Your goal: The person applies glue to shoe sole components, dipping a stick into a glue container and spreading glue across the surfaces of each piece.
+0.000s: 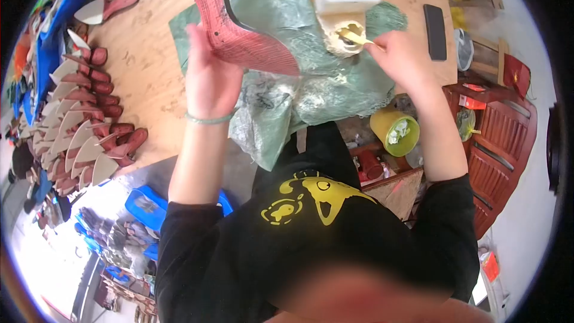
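Over the green sheet: the left hand gripped a red shoe piece, some fingers out of sight behind it.
Red shoe piece: it lay left of the right hand, its long axis slanting from upper left to lower right, the broad end below and left of the crusted pot.
Yellow stick: right fingers pinched its outer end at the pot's mouth; the right hand was nearer the pot.
Hard to make out: the stick's far end, inside the pot; the shoe piece's narrow end, cut off above.
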A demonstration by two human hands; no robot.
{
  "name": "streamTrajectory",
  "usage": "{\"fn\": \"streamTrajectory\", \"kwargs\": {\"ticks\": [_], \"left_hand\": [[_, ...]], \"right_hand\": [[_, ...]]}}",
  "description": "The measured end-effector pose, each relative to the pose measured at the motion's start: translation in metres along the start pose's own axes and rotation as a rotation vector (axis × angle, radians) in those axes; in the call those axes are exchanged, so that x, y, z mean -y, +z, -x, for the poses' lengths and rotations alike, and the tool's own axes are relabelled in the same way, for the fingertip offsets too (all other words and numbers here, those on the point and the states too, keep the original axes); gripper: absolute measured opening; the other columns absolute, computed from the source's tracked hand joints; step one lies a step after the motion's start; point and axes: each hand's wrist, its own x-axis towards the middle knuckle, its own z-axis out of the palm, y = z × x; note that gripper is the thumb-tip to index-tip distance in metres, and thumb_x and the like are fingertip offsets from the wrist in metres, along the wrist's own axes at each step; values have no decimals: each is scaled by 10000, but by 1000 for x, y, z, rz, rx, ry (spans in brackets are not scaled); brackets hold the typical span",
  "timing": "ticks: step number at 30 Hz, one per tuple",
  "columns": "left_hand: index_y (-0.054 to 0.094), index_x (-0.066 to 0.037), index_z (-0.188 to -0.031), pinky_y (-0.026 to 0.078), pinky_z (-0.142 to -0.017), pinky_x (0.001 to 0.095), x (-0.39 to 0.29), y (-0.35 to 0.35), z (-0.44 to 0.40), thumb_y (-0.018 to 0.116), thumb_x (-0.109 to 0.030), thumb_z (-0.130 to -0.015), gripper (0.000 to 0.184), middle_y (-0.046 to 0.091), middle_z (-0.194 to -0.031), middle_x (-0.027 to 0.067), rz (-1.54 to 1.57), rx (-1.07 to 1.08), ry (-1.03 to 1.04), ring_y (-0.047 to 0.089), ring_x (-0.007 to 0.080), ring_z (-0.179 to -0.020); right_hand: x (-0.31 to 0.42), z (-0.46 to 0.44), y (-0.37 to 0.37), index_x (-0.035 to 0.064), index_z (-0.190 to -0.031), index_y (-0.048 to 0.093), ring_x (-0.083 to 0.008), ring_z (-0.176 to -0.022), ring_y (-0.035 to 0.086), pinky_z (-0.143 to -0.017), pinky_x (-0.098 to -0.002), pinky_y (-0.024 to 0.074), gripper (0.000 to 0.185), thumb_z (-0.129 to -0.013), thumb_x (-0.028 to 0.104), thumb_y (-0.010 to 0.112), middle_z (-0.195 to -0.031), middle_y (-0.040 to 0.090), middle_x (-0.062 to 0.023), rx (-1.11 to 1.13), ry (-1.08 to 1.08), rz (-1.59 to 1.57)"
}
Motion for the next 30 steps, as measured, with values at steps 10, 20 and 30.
{"fn": "streamTrajectory", "kwargs": {"ticks": [10,20,30], "left_hand": [[554,-76,-1146,424,-1015,439,-9,-7,7,571,-43,-916,233,640,-1118,75,-97,1,37,590,228,-1094],[574,-52,-1112,478,-979,457,3,-19,21,584,-96,-926,191,609,-1191,156,-38,-89,-82,596,265,-1095],[546,29,-1160,458,-1013,424,23,-8,12,568,-116,-946,259,603,-1185,168,129,-142,-148,581,265,-1115]], "right_hand": [[-15,47,-1,68,-982,700,-352,-752,629,-685,-422,486,298,-881,323,582,-798,655,-174,-102,-8,-84],[-25,69,20,130,-1066,694,-330,-757,635,-673,-401,485,299,-899,347,571,-808,665,-152,-191,60,-284],[-35,82,24,51,-1102,680,-146,-725,638,-680,-273,468,313,-891,280,647,-821,700,-85,-363,7,-648]]}}
